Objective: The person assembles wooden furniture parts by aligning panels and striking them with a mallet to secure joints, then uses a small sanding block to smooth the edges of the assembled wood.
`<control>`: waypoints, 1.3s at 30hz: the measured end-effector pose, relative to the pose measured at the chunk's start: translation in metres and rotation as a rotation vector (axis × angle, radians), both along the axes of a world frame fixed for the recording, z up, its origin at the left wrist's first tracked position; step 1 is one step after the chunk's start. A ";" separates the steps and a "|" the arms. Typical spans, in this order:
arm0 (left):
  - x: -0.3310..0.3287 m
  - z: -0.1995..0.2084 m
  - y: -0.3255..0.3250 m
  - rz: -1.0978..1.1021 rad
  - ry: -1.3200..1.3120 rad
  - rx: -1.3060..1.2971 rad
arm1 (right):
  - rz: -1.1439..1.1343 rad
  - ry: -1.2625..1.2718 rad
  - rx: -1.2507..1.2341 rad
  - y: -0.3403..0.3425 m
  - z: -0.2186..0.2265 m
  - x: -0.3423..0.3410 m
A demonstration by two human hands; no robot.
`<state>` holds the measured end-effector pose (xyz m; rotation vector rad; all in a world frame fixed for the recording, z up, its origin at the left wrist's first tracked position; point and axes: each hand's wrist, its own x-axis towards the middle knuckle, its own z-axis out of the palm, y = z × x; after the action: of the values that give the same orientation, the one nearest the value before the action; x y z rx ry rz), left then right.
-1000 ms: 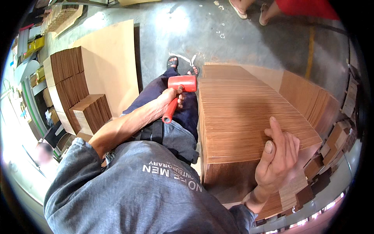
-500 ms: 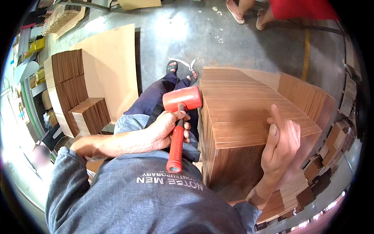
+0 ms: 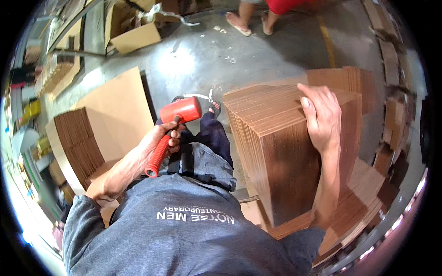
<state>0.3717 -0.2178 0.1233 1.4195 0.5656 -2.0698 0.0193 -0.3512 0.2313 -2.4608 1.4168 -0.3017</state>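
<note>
My left hand (image 3: 162,139) is closed round the handle of a red mallet (image 3: 181,110), just below its cylindrical head. The mallet hangs tilted in front of my legs, apart from the cardboard. To my right stands a tall block of stacked brown cardboard sheets (image 3: 290,172), their edges showing as fine lines on top. My right hand (image 3: 323,117) lies over the top right edge of this block, index finger stretched out and thumb apart, with nothing held. Whether its palm presses on the sheets is hidden.
At the left lean more cardboard stacks (image 3: 79,142) beside a large flat sheet (image 3: 117,108). An open carton (image 3: 133,39) sits at the far left. Another person's feet in sandals (image 3: 239,25) stand at the far side. More cardboard (image 3: 340,76) stands behind the block.
My view has turned, and the mallet has moved left and away from the block's edge. My right hand has moved farther forward along the cardboard.
</note>
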 end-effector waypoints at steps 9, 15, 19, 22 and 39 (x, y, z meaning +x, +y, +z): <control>0.109 -0.026 -0.012 -0.196 -0.057 -0.093 | -0.032 0.082 0.024 0.068 0.047 0.072; 0.170 -0.047 -0.009 -0.232 -0.073 -0.105 | -0.250 0.113 0.002 0.096 0.023 0.098; 0.193 -0.061 -0.006 -0.179 -0.081 -0.101 | -0.273 0.051 -0.100 0.098 0.011 0.102; 0.199 -0.064 -0.003 -0.152 -0.062 -0.135 | -0.315 0.010 -0.133 0.099 0.004 0.108; 0.206 -0.062 -0.019 -0.340 -0.046 -0.166 | -0.401 -0.079 -0.466 0.111 -0.006 0.138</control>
<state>0.5780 -0.2370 0.0617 1.5433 0.1334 -2.2750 0.1568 -0.2399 0.2255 -2.4333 1.9839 -0.8939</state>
